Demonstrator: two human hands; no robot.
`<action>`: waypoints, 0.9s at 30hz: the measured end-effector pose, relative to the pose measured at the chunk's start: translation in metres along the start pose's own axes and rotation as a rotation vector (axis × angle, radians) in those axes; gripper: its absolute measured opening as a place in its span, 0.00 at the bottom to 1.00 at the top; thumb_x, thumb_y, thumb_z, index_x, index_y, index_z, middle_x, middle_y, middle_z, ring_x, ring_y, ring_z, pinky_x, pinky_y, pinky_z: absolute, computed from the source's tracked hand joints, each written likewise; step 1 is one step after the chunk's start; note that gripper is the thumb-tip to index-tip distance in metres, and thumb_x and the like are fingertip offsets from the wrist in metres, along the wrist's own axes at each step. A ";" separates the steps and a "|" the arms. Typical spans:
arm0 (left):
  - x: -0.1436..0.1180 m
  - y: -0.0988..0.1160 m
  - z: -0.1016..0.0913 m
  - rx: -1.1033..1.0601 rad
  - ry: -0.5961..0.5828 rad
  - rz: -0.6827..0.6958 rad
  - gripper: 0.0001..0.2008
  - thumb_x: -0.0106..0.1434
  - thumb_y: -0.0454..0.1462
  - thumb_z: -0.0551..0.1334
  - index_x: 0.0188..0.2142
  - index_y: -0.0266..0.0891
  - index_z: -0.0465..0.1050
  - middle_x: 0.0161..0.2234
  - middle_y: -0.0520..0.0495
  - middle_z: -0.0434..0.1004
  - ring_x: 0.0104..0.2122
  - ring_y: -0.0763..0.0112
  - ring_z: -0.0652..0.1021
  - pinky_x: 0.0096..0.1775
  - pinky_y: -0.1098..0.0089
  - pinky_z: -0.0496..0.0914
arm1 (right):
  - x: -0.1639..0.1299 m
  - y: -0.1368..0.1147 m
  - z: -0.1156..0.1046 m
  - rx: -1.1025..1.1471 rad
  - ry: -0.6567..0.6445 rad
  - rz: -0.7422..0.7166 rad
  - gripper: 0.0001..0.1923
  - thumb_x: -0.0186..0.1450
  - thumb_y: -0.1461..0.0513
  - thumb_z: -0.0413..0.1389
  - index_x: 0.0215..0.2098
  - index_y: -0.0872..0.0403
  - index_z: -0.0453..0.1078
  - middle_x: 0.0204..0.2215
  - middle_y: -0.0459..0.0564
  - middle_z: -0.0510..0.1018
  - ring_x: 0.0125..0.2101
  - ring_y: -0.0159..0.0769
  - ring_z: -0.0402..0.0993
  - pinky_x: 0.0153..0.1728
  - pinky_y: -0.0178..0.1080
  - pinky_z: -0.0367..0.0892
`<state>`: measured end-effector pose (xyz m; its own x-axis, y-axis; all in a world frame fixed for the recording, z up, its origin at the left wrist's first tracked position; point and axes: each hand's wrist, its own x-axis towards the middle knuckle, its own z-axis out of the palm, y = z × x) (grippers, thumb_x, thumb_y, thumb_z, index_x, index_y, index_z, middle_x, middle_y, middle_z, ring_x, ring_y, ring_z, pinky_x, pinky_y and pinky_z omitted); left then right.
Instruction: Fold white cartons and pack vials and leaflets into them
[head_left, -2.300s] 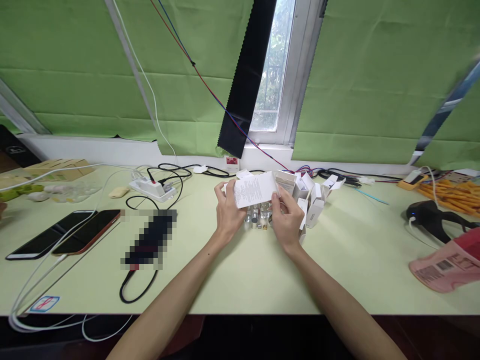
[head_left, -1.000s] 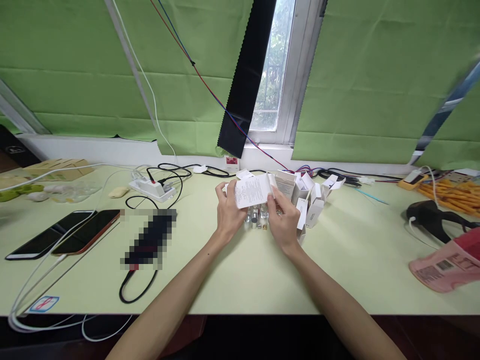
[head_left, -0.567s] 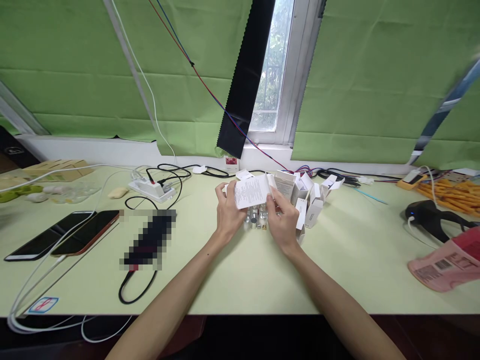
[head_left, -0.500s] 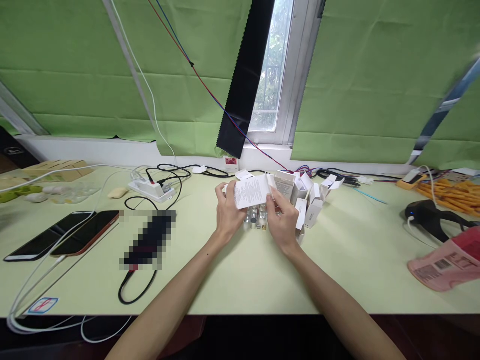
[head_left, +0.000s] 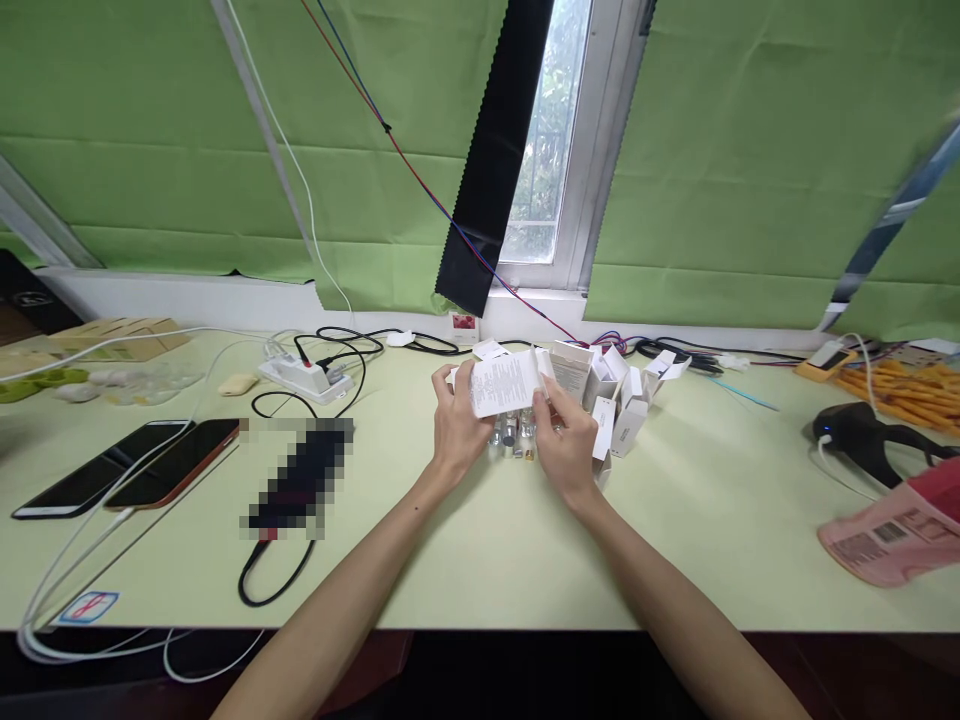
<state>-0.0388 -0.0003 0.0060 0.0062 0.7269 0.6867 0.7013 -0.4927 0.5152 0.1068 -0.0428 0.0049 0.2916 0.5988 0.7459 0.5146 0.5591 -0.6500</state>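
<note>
Both my hands hold a white printed paper leaflet (head_left: 504, 382) up over the middle of the table. My left hand (head_left: 456, 430) pinches its left edge with thumb and fingers. My right hand (head_left: 566, 440) grips its right edge, where the sheet is bent over. Just under the leaflet stand several small glass vials with metal caps (head_left: 513, 436). Behind my right hand lies a cluster of small white cartons (head_left: 619, 395), some with open flaps.
Two phones (head_left: 135, 467) and a blurred dark device (head_left: 300, 478) with a black cable lie at left. A white power strip (head_left: 304, 377) with plugs sits behind them. A black handheld scanner (head_left: 862, 432), a pink package (head_left: 892, 530) and orange sticks (head_left: 900, 382) are at right.
The leaflet has become narrower: my right hand has moved left along it, folding its right part over. My left hand has stayed in place.
</note>
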 end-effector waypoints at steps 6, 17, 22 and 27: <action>0.000 0.001 0.000 0.003 0.000 -0.011 0.33 0.54 0.32 0.65 0.59 0.43 0.59 0.56 0.38 0.57 0.43 0.58 0.76 0.35 0.63 0.75 | -0.001 0.001 0.001 0.002 -0.027 -0.001 0.18 0.72 0.59 0.50 0.56 0.52 0.75 0.53 0.55 0.80 0.44 0.42 0.81 0.42 0.44 0.78; -0.001 0.000 0.000 0.003 0.005 0.014 0.33 0.55 0.31 0.64 0.59 0.44 0.59 0.56 0.38 0.56 0.44 0.58 0.76 0.35 0.63 0.76 | 0.000 0.000 0.000 -0.005 -0.033 0.006 0.18 0.73 0.58 0.49 0.55 0.53 0.75 0.49 0.54 0.82 0.43 0.41 0.81 0.41 0.42 0.77; -0.001 0.000 0.001 0.019 0.001 0.018 0.32 0.55 0.31 0.64 0.59 0.43 0.59 0.56 0.37 0.57 0.44 0.58 0.76 0.35 0.62 0.76 | -0.001 0.001 0.000 -0.012 -0.031 0.008 0.19 0.73 0.58 0.49 0.55 0.54 0.75 0.47 0.54 0.83 0.41 0.41 0.81 0.41 0.41 0.77; -0.001 0.001 0.001 0.010 -0.001 0.011 0.33 0.55 0.32 0.64 0.59 0.43 0.59 0.56 0.37 0.57 0.44 0.58 0.76 0.36 0.63 0.76 | -0.001 0.000 0.000 -0.016 -0.027 0.010 0.19 0.73 0.57 0.49 0.55 0.54 0.75 0.46 0.54 0.83 0.40 0.41 0.81 0.39 0.41 0.77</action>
<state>-0.0380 -0.0010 0.0053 0.0144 0.7218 0.6920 0.7083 -0.4958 0.5024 0.1070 -0.0433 0.0041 0.2752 0.6198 0.7349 0.5247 0.5437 -0.6551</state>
